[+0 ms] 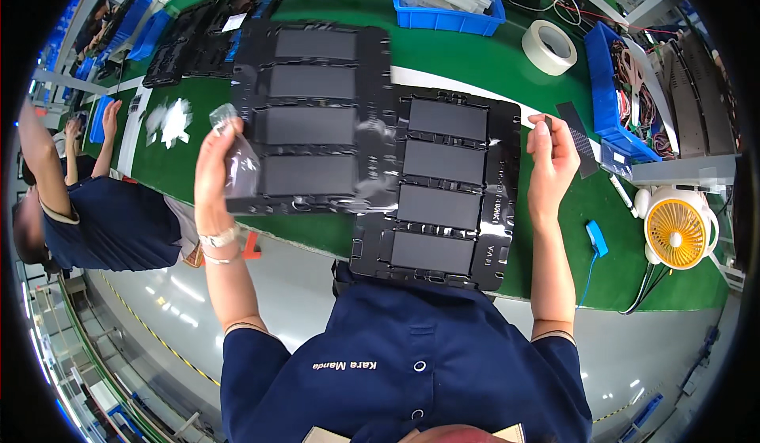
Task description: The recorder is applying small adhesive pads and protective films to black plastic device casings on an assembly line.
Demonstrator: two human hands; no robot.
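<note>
Before me on the green bench lies a black plastic tray (499,197) with dark grey rectangular panels (441,162) in its slots. A second such tray (372,118), blurred by motion, overlaps its left side and carries similar panels (313,83). At this tray's left edge my left hand (214,162) is closed on clear plastic film (244,167); whether it also grips the tray is hidden. Just right of the nearer tray, my right hand (554,162) pinches thumb and forefinger around a small dark thing, too small to name.
A blue bin (447,19) of white strips and a white tape roll (549,47) stand at the back. To the right are a blue bin of cables (609,87) and a yellow-white fan (677,233). Crumpled white film (172,122) lies left; a co-worker (119,221) stands nearby.
</note>
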